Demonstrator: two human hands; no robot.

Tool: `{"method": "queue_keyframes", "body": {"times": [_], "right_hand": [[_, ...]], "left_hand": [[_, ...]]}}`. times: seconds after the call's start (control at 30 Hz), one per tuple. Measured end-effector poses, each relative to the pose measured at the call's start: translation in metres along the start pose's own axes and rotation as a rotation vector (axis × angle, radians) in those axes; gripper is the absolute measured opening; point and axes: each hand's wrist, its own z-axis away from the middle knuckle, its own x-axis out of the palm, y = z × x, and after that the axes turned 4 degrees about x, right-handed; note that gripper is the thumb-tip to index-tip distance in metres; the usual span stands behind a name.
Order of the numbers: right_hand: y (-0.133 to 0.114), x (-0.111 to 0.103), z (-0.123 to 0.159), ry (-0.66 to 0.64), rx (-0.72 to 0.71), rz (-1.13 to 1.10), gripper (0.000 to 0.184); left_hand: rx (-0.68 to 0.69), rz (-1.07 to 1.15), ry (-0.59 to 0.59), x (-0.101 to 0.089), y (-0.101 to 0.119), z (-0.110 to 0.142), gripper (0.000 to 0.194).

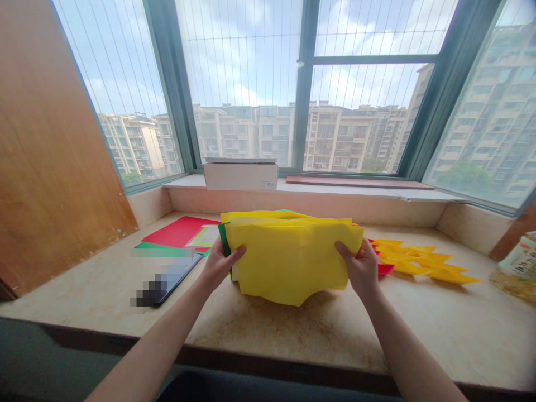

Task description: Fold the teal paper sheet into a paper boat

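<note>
Centrally: sheets (293, 259), one loose stack, yellow in front, paler and green edges showing behind at the left; raised over the counter (268, 335), front face towards the wearer, lower edge bowed. Whether the rear sheets touch the counter cannot be told.

Long axis: crosswise, running from left grip (220, 263) to right grip (363, 267). The stack lies directly between the two, neither hand nearer; each has one short side.

Left grip: closed on the left edge, thumb on the front face, fingers mostly hidden behind. Right grip: likewise at the right edge, thumb a little higher.

Left of the stack: phone (178, 282), just beyond the left forearm; red sheet (176, 230) farther back, over a green one (153, 245).

Right of the stack: yellow folded pieces (412, 261), near the right grip; jar (517, 268), well apart.

Behind: white box (242, 176), on the sill.
</note>
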Motion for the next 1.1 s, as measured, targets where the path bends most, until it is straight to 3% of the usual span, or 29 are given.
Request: {"method": "queue_keyframes", "body": {"times": [0.13,0.33,0.43,0.57,0.67,0.77,0.9,1.0,1.1], "right_hand": [[0.009,0.003,0.002,-0.079,-0.044,0.003,0.039],[0.020,0.002,0.004,-0.103,-0.018,0.009,0.050],[0.017,0.002,0.006,-0.088,-0.026,0.023,0.050],[0.007,0.008,0.012,0.078,-0.133,0.032,0.042],[0.002,0.008,0.012,0.151,-0.122,-0.039,0.039],[0.002,0.002,0.005,0.060,0.003,-0.111,0.036],[0.002,-0.010,-0.006,-0.214,0.219,-0.104,0.038],[0.001,-0.016,-0.011,-0.356,0.258,-0.084,0.046],[0.003,-0.020,-0.011,-0.356,0.235,-0.022,0.050]], "left_hand": [[-0.046,-0.016,-0.163,0.004,0.004,0.002,0.054],[-0.079,0.054,-0.141,0.006,-0.002,0.007,0.054],[-0.054,-0.017,-0.053,0.005,-0.007,0.006,0.051],[-0.002,-0.086,0.140,0.007,-0.010,0.005,0.049],[-0.012,-0.051,0.150,0.009,-0.013,0.004,0.051],[-0.009,-0.037,0.168,0.012,-0.013,0.002,0.050],[0.012,-0.031,0.144,0.013,-0.012,-0.002,0.051],[0.027,0.016,0.069,0.009,-0.009,-0.004,0.059],[0.027,0.034,-0.036,0.002,-0.004,-0.004,0.066]]}}
